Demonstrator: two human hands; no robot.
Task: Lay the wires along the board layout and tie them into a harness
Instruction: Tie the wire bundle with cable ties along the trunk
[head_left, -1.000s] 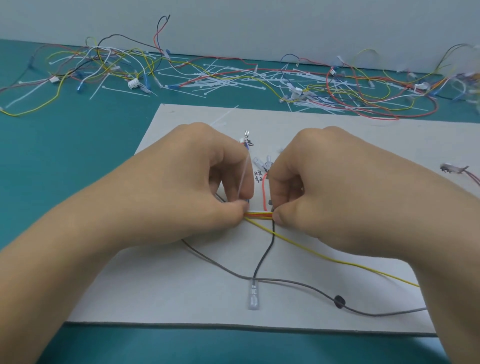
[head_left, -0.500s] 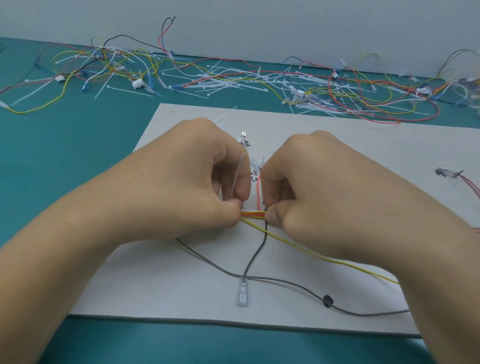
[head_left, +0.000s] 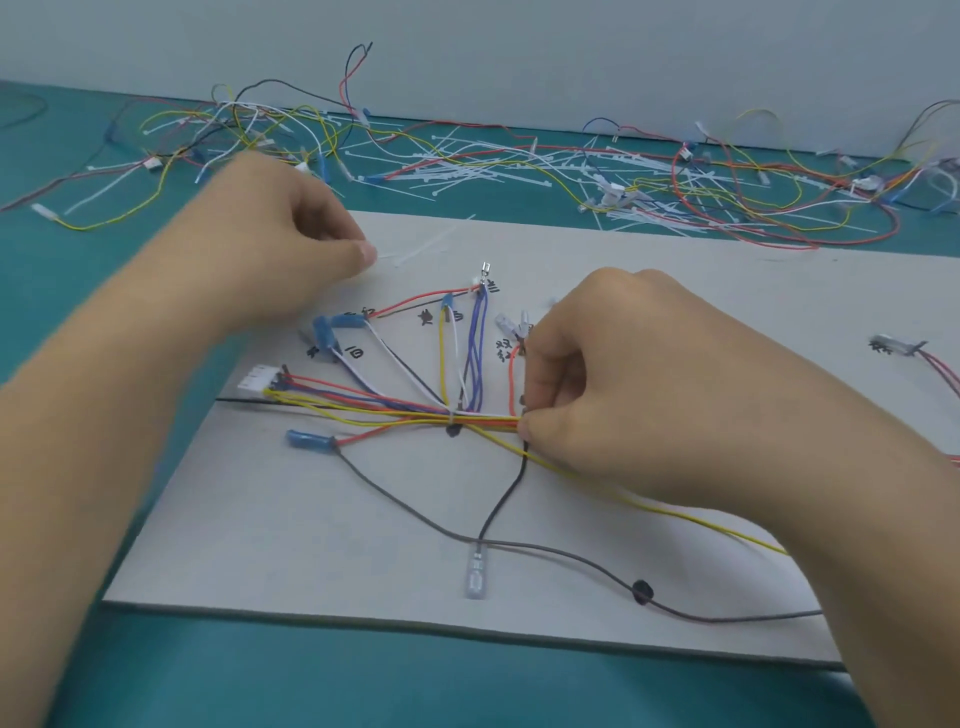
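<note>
Bright, even, diffuse light from overhead with no glare, and only faint soft shadows under the right hand (head_left: 613, 374) and along the near edge of the board (head_left: 311, 545). The left hand (head_left: 291, 228) is smeared with blur and its outline is soft, while the wire bundle (head_left: 483, 418) at centre reads sharp. Wide-angle distortion at the edges: forearms balloon, the far edge of the surface (head_left: 62, 156) bows, and the loose wires (head_left: 727, 182) back there go soft.

One board (head_left: 311, 545), one white connector (head_left: 257, 379), one wire bundle (head_left: 483, 418), two hands (head_left: 291, 228) (head_left: 623, 374).
</note>
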